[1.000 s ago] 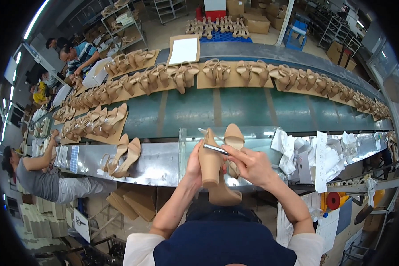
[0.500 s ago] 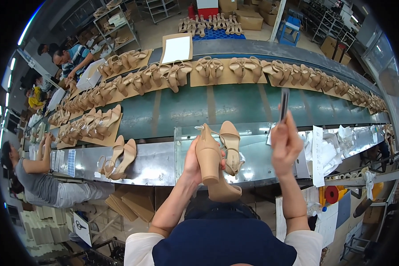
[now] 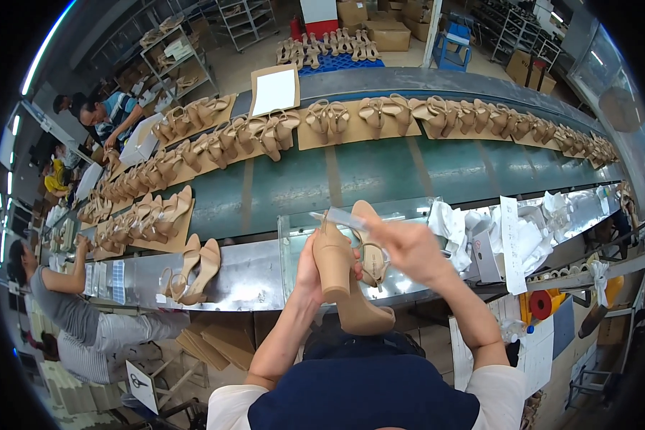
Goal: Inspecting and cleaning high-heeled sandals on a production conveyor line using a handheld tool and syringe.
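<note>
My left hand [image 3: 308,271] is closed around a beige block-heeled sandal [image 3: 335,266]. The heel points down toward me and the sole's front hangs over the bench edge. My right hand [image 3: 408,249] grips a slim, flat tool [image 3: 344,219], blurred by motion, whose kind I cannot make out. Its thin tip lies at the upper back of the held sandal. Behind the hands, a matching sandal [image 3: 372,261] lies on a glass sheet [image 3: 294,240], partly covered by my right hand. Farther left, a pair of beige sandals [image 3: 202,269] rests on the metal bench.
A green conveyor [image 3: 294,179] runs across in front, with rows of beige sandals on cardboard [image 3: 308,140]. Crumpled white paper [image 3: 534,240] and a hanging paper strip [image 3: 511,247] are at right. A person in grey [image 3: 68,287] works at left; others sit farther back.
My right hand has swung left and down, bringing the tool from the right over to the sandal. My left hand still holds the sandal in nearly the same place. The view has shifted slightly.
</note>
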Motion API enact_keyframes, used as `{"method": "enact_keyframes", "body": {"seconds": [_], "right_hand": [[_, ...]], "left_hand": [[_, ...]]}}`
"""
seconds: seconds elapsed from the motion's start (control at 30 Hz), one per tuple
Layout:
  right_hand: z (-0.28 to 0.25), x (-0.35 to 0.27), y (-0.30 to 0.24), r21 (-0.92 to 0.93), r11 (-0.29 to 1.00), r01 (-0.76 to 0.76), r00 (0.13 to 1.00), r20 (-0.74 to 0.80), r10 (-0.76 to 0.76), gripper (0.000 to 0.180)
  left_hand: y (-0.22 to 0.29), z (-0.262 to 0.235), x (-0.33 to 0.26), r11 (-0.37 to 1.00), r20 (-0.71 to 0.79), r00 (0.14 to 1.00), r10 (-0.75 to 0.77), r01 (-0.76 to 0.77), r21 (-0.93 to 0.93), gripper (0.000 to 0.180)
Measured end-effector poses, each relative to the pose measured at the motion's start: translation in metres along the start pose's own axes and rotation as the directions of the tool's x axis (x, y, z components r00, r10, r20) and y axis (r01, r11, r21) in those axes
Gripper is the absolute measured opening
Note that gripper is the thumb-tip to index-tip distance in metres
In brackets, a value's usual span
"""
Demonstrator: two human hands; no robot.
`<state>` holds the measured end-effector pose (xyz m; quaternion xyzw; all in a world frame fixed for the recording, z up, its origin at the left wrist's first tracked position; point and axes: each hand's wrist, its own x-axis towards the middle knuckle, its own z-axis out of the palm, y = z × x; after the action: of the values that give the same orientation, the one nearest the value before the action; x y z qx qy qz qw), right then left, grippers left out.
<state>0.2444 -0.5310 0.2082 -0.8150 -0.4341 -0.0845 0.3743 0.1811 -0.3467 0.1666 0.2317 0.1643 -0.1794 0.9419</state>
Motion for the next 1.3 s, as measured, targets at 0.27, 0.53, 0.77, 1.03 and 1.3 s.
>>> {"method": "enact_keyframes", "body": {"seconds": [0.27,0.53,0.77,1.03,1.3], "right_hand": [[0.011,-0.011,-0.005,-0.003,1.0,-0.026,0.979,0.2,0.026,0.039],[0.003,-0.013,-0.013,0.035,0.991,-0.131,0.977,0.175,0.123,0.044],[-0.025,-0.004,-0.012,0.315,0.932,-0.18,0.948,-0.197,0.249,0.036],[-0.059,-0.008,-0.017,0.497,0.814,-0.301,0.833,-0.278,0.478,0.032],[-0.023,-0.011,0.001,0.234,0.972,-0.032,0.958,-0.269,0.096,0.028]], "left_hand": [[0.003,0.013,-0.003,0.998,-0.07,0.997,0.023,-0.019,0.058,0.055],[0.001,0.022,-0.001,1.0,-0.057,0.998,-0.013,0.015,0.027,0.056],[-0.007,0.013,0.003,1.0,0.056,0.998,-0.012,0.012,-0.003,0.057],[-0.013,0.013,-0.001,0.999,0.024,0.999,-0.041,0.041,0.012,0.058],[-0.015,0.012,0.0,0.997,-0.02,0.998,-0.067,0.068,0.023,0.058]]}}
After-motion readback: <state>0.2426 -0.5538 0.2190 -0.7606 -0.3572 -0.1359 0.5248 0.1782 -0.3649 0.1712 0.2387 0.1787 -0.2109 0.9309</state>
